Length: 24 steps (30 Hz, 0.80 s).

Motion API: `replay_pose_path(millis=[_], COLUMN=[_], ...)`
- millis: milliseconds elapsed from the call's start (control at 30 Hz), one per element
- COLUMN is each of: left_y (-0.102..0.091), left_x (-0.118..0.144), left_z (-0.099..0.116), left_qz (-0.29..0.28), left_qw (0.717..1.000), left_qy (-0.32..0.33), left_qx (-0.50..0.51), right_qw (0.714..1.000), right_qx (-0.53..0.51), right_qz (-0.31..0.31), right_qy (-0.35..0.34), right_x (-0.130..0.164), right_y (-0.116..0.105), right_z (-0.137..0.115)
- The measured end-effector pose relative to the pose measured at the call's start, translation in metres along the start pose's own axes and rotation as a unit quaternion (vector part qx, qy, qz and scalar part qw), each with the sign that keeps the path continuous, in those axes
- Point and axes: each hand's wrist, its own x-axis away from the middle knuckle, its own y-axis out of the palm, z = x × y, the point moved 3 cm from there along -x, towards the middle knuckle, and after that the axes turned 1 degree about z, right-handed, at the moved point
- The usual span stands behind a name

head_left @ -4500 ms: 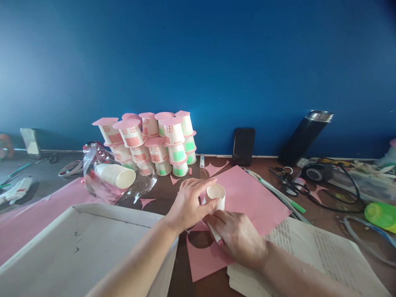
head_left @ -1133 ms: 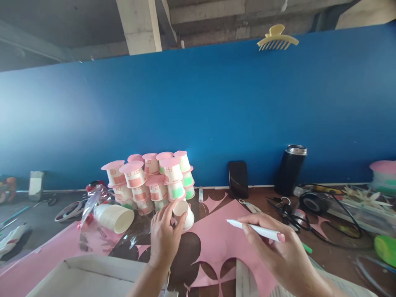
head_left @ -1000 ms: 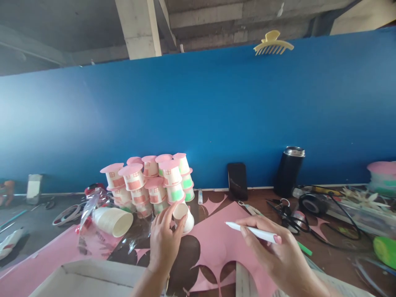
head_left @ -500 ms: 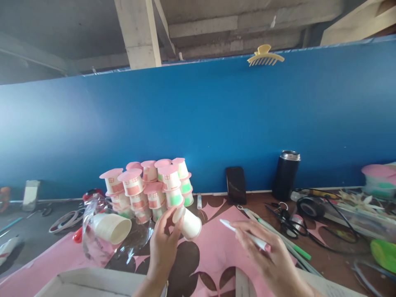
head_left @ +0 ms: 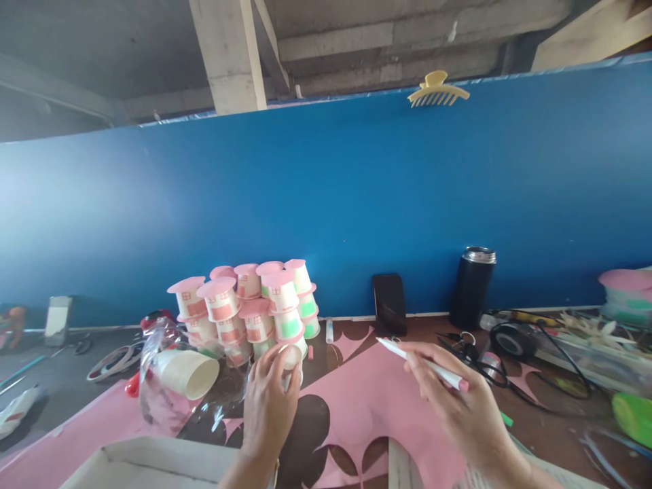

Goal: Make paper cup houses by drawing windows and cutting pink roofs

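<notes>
Blue wall panel (head_left: 356, 204) backs the brown wooden table (head_left: 550, 380), far side of both hands. Big pink paper sheet with round cut-outs (head_left: 367, 407) lies under and between the hands. Stack of white paper cups with pink lids and house windows (head_left: 249, 305) stands just beyond the left hand (head_left: 269, 407). Clear plastic bag of plain cups (head_left: 178, 377) sits left of it; grey cardboard box edge (head_left: 153, 458) is near the wrist.

Change: half a second ago the small plain white paper cup (head_left: 292, 358) was tipped on its side, mouth right; now it is upright, left grip closed round it, just in front of the stack. Looks like cup handling continues. Right hand (head_left: 458, 401) lifted slightly, grip pinching a white pen (head_left: 422, 363), tip aimed left.

Room: open pink sheet between the hands; scissors and cables (head_left: 473, 350) crowd the right, black flask (head_left: 471, 285) well beyond.
</notes>
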Motion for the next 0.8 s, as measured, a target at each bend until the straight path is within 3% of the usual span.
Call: replay_pose_path(millis=[167, 367, 433, 533, 567, 667, 800], left_y=[-0.012, -0.020, -0.016, 0.004, 0.012, 0.038, 0.063], left_x=[-0.003, -0.014, -0.025, -0.041, -0.045, -0.052, -0.050], left_z=[0.010, 0.022, 0.031, 0.047, 0.052, 0.058, 0.054], left_qz=[0.024, -0.015, -0.063, -0.218, -0.245, -0.286, -0.314], left_qw=[0.999, 0.999, 0.996, 0.968, 0.958, 0.942, 0.934], left_qy=[0.010, 0.019, 0.036, 0.114, 0.139, 0.170, 0.164], left_qx=[-0.032, -0.041, -0.053, -0.059, -0.052, -0.051, -0.056], right_qw=[1.000, 0.999, 0.999, 0.999, 0.999, 0.998, 0.996], right_qx=[-0.007, -0.009, -0.001, 0.011, 0.013, 0.017, 0.020], right_qz=[-0.028, -0.035, -0.037, -0.049, -0.053, -0.064, -0.079], right_qy=[-0.011, -0.004, -0.004, -0.002, -0.003, -0.018, -0.040], right_x=[0.000, 0.000, -0.001, -0.001, -0.001, 0.000, 0.001], right_y=[0.004, 0.000, -0.001, 0.000, 0.000, -0.001, -0.003], right_z=[-0.002, -0.004, -0.005, -0.005, -0.005, -0.007, -0.013])
